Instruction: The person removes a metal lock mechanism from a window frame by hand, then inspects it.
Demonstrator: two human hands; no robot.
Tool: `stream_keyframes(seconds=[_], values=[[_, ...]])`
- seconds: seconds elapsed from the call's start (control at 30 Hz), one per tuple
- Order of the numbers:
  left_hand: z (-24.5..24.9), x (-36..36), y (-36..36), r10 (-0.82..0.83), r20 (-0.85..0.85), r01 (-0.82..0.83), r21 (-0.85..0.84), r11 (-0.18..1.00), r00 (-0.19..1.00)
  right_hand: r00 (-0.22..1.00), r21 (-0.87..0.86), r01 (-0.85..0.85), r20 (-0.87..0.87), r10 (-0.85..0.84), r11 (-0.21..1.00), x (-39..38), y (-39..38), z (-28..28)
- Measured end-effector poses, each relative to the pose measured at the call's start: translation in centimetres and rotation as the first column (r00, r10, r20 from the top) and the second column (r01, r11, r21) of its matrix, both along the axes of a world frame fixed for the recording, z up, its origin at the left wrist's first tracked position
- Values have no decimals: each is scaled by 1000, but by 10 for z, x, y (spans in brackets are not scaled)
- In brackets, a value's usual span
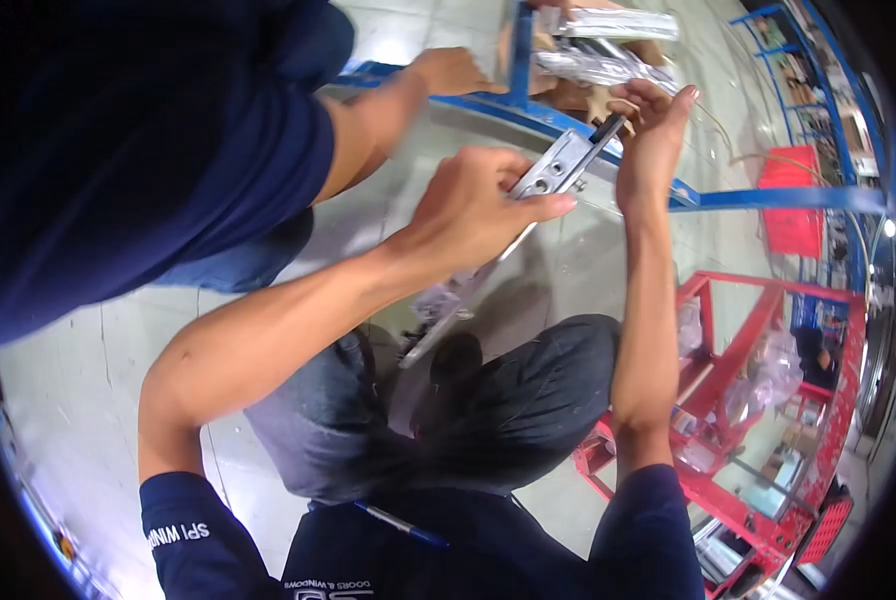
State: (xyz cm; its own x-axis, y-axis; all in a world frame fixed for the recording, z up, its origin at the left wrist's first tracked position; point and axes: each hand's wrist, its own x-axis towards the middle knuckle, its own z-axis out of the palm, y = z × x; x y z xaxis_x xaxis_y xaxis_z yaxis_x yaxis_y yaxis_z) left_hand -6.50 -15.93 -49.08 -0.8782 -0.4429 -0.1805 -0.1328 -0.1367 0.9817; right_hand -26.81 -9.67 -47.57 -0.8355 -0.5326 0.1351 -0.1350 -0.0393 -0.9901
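Observation:
My left hand (483, 205) is closed around a long silver metal bar (560, 165) with round holes, thumb along its near side. The bar runs diagonally from the upper right down toward my knees, where its lower end (433, 325) carries dark fittings. At the upper end sits a black piece (605, 128). My right hand (653, 110) is raised beside that end, its fingers curled near the black piece; whether they hold anything small is hidden. A small bolt-like part (579, 186) sticks out from the bar's side.
A co-worker's arm (368, 130) reaches in at the left, hand on a blue metal frame (518, 110). Wrapped silver profiles (608, 65) lie beyond it. At the right stand a red metal frame (733, 340) with plastic bags and a red sheet (793, 200).

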Motion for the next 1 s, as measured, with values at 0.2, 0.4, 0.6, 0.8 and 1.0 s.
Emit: stream_keyframes(seconds=[0.2,0.4,0.6,0.8,1.0], values=[[-22,-7,-15,221,113,-232,92,969,969,980,266,-110,188,61,958,47,32,24],[-23,-22,-14,317,202,-348,143,927,927,940,696,-27,-227,256,717,170,114,18],[-26,-26,-3,465,212,-501,172,848,860,911,665,87,-355,211,742,204,130,-13],[-20,-12,-13,294,184,-341,325,882,938,742,574,289,-639,200,766,183,134,-6],[13,-12,5,377,200,-426,429,796,905,746,580,295,-636,195,759,170,145,9]])
